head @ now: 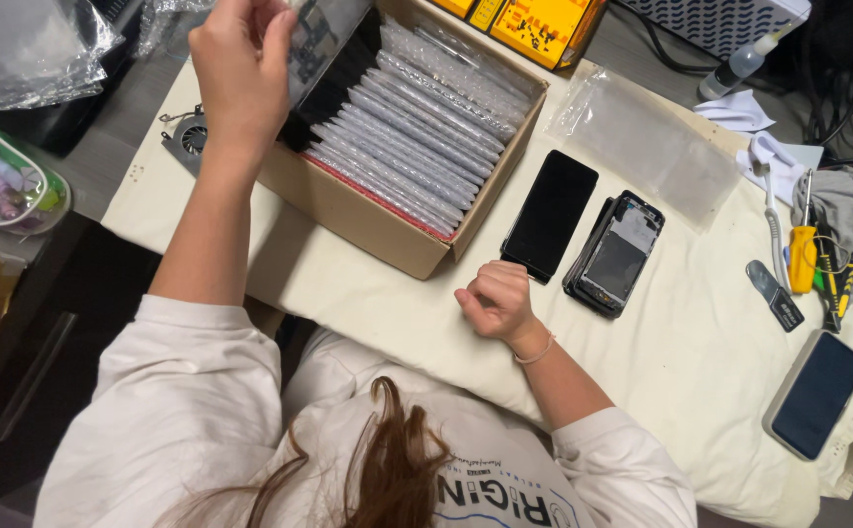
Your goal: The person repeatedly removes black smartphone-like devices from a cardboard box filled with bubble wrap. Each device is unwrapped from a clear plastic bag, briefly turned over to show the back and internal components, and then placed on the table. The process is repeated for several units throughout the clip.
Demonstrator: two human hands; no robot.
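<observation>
My left hand [241, 68] is raised over the left end of a cardboard box [368, 210] and grips a clear-wrapped flat item [324, 39] pulled up from it. The box holds several bubble-wrapped flat packs [417, 117] standing on edge in a row. My right hand [493, 298] rests as a closed fist on the cream cloth, just in front of the box's near corner. It holds nothing that I can see. A black phone screen panel [550, 213] lies right beside that fist, and an opened phone body [614, 252] lies to its right.
An empty clear bag [647, 142] lies behind the phone parts. Screwdrivers and small tools [803, 256] and a phone in a grey case [816, 393] sit at the right. A small fan [187, 137] lies left of the box, a yellow box [534, 24] behind it.
</observation>
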